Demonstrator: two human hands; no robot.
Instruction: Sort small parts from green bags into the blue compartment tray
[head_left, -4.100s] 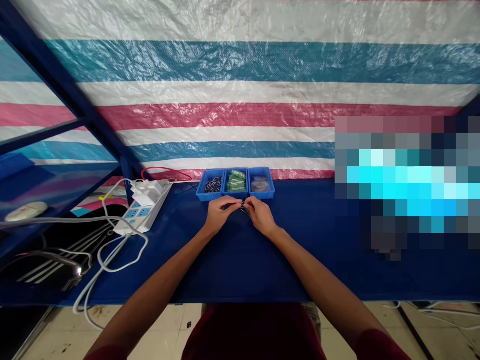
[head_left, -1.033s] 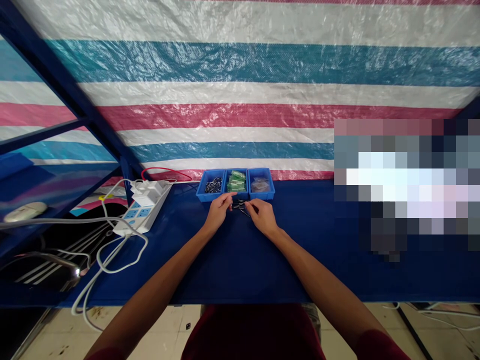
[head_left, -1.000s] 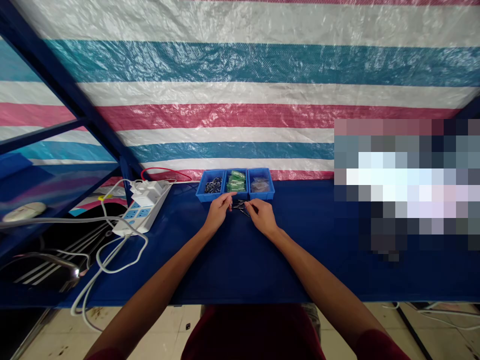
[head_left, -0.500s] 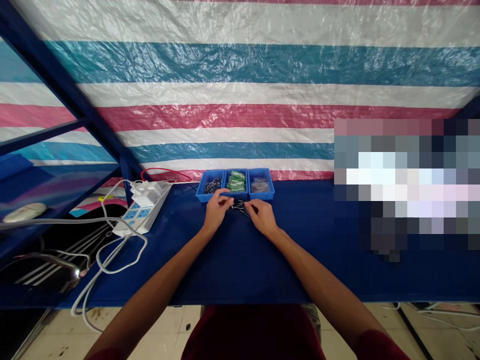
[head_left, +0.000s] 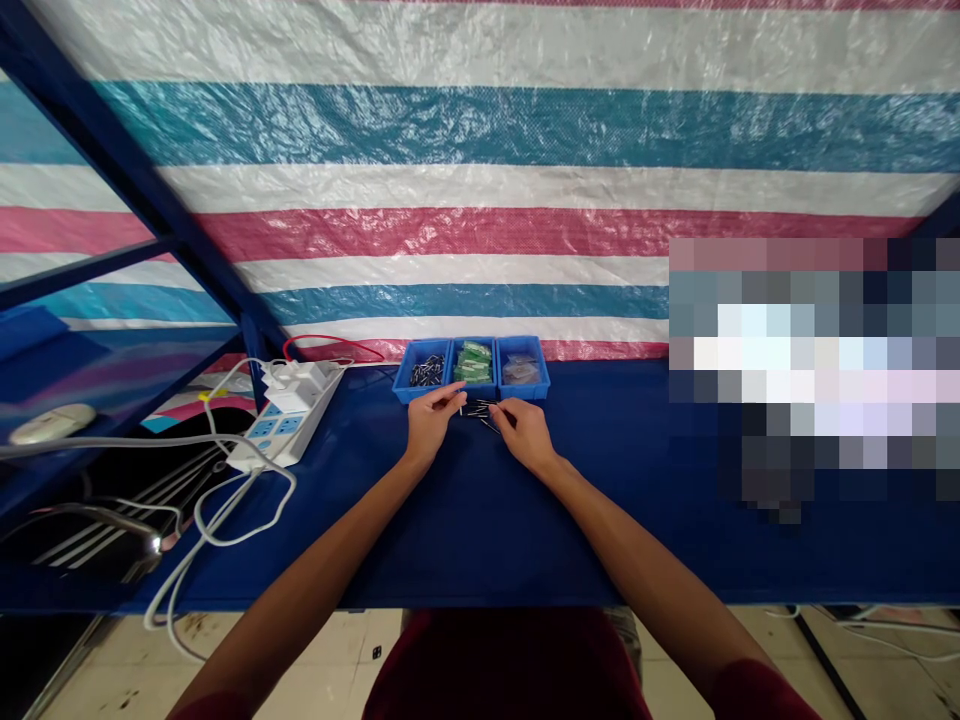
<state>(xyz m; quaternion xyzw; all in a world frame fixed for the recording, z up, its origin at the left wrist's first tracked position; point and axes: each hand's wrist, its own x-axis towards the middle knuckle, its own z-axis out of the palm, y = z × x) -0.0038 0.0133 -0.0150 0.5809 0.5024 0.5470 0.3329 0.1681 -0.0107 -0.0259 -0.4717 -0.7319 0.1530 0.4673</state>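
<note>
Near the back of the blue table, my left hand point(head_left: 430, 426) pinches a small, thin black-and-silver piece point(head_left: 463, 404) between thumb and forefinger. A few similar thin pieces point(head_left: 480, 410) lie on the table between my hands. My right hand point(head_left: 528, 432) is at their right side, with thumb and forefinger closed together at the pieces; what is in that pinch is too small to make out. Just behind my hands stand three blue bins: the left bin point(head_left: 403, 394) with many black-and-silver pieces, the middle bin point(head_left: 480, 391) with green packets point(head_left: 472, 363), the right bin point(head_left: 534, 391) with clear plastic bags point(head_left: 520, 370).
A white power strip point(head_left: 262, 450) with plugged-in adapters and looping white cables point(head_left: 217, 543) lies at the left of the table point(head_left: 487, 540). A blue metal frame point(head_left: 135, 170) rises there. Striped plastic sheeting point(head_left: 487, 230) hangs behind. The right side is partly blurred out.
My left forefinger has drawn in slightly toward the thumb, and the piece in that hand now stands more upright. My right hand has stayed nearly in place.
</note>
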